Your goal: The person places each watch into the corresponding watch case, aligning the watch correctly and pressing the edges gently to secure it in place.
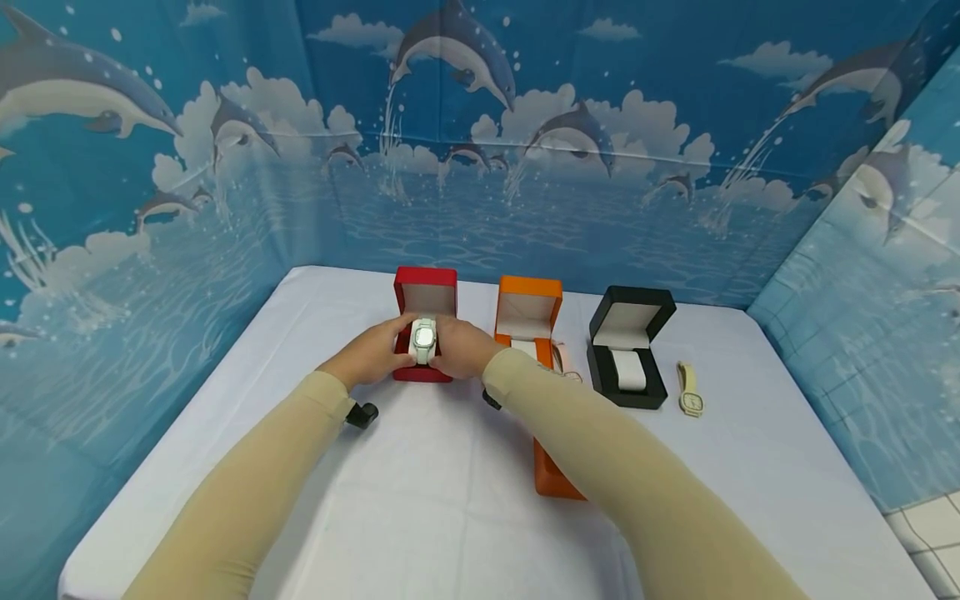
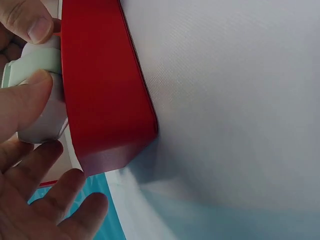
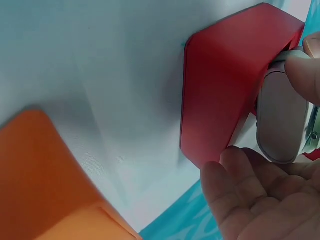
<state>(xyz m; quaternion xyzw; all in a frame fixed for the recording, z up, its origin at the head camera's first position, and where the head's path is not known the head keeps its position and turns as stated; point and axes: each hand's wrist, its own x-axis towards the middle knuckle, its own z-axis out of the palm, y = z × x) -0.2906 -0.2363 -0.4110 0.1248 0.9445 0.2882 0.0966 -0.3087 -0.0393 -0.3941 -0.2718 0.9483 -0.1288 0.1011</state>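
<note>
A pale watch with a light strap is wrapped round a white cushion, at the mouth of the open red watch box. On the left, my left hand grips the cushion, its thumb on the side by the strap. My right hand holds the opposite side, thumb near the strap. In both wrist views the cushion stands partly out of the red box, and its lower edge is hidden. The other fingers of both hands spread along the cushion's far side.
Right of the red box stands an open orange box, partly behind my right forearm. An open black box holds a white cushion. A yellow-strapped watch lies farther right. Another orange item shows under the forearm.
</note>
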